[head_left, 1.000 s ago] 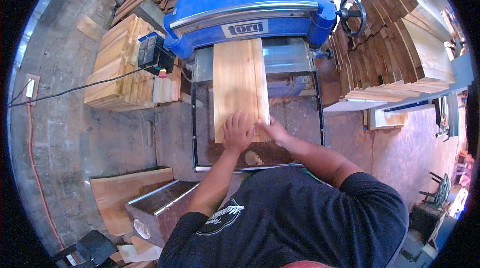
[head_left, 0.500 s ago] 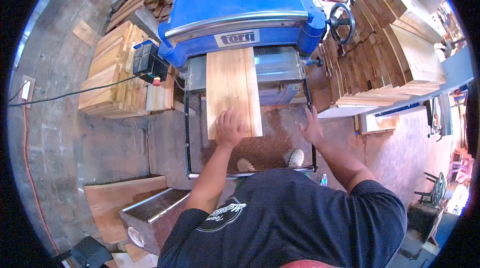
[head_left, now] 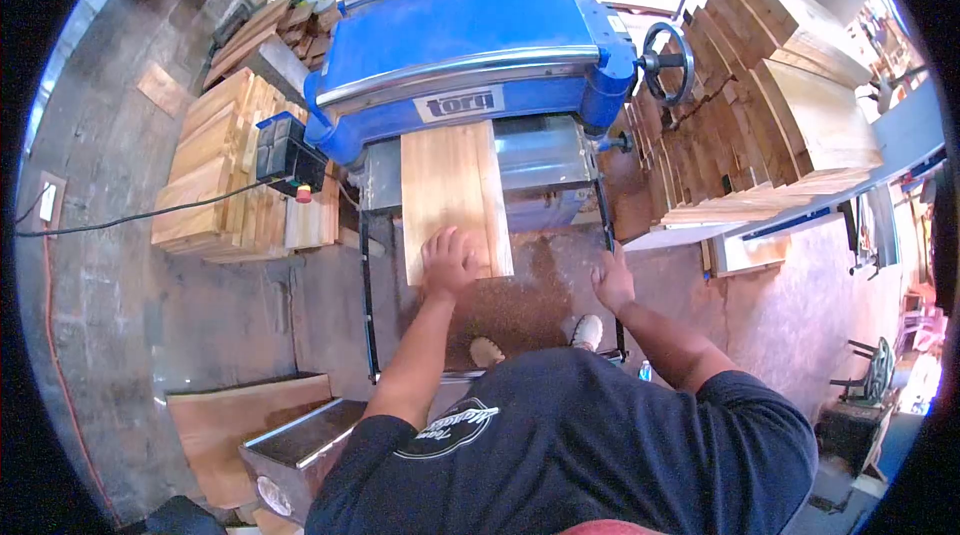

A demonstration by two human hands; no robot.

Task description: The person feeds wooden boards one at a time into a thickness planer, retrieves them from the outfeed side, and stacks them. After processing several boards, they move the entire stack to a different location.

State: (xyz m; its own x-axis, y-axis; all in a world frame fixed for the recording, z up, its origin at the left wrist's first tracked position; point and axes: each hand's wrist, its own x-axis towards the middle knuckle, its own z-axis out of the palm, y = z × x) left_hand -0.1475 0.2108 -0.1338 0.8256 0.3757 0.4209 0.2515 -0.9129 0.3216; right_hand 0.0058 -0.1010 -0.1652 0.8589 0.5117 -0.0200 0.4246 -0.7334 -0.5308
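I see the left hand (head_left: 447, 260) lying flat and open on the near end of the board (head_left: 448, 170). The board lies along the left side of the bed (head_left: 545, 160), with its far end under the planer (head_left: 470, 35). The right hand (head_left: 612, 281) is open and empty, past the bed's near right corner. I judge that feeding is the step in hand. The next push needs straight, even pressure.

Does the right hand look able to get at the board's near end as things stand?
Probably yes. The right hand is open and off to the right of the board, with only a sawdust-covered surface between them. The left hand lies flat on the near end's left part, leaving its right corner bare.
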